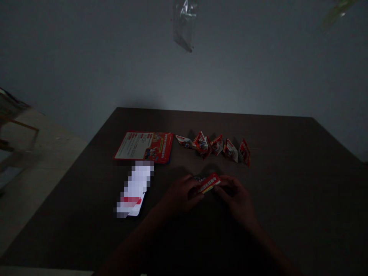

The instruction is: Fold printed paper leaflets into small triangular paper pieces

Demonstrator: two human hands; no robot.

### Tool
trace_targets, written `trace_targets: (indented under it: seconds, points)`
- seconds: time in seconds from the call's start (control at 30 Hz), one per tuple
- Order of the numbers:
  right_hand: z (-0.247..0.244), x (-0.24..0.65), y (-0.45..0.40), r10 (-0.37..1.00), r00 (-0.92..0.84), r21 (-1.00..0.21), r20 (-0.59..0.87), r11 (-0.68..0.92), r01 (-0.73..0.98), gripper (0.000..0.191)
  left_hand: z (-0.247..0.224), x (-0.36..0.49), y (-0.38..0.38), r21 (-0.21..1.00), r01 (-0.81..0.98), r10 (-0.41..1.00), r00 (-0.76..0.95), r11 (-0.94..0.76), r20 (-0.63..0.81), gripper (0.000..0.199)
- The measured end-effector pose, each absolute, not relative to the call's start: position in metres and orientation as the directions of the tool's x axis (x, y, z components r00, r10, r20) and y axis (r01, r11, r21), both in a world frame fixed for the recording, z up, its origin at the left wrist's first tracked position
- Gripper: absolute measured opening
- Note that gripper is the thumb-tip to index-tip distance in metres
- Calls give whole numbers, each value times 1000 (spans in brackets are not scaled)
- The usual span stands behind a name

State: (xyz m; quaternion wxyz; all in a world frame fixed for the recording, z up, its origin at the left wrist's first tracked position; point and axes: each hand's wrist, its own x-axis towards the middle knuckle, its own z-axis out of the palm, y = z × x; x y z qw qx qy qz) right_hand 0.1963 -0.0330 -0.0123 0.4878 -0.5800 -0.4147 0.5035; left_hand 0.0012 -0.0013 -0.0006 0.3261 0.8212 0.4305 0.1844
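Note:
Between my two hands is a folded printed card, red with white lettering and a yellow patch. My left hand pinches its left end between thumb and fingers. At the card's right end, my right hand grips with thumb and fingers. Just beyond my hands, several folded red and white printed cards stand in a row, creased into angled shapes. To their left lies a flat stack of red and white printed cards. The dim light hides the fingertips in part.
A phone with a lit, pixelated screen lies left of my left hand. The dark wooden table meets a grey wall at the back. A clear plastic bag hangs on that wall. Pale floor shows at left.

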Motion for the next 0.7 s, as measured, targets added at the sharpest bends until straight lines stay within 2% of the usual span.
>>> trace_targets:
  seconds: [0.53,0.7]
  points:
    - [-14,184,-23,996,44,-988,-71,-76,135,24,3,5,-2,671,610,838,545,-421,30,23]
    - [-13,181,-23,997,33,-995,-64,-67,80,22,3,5,-2,675,607,841,540,-419,37,22]
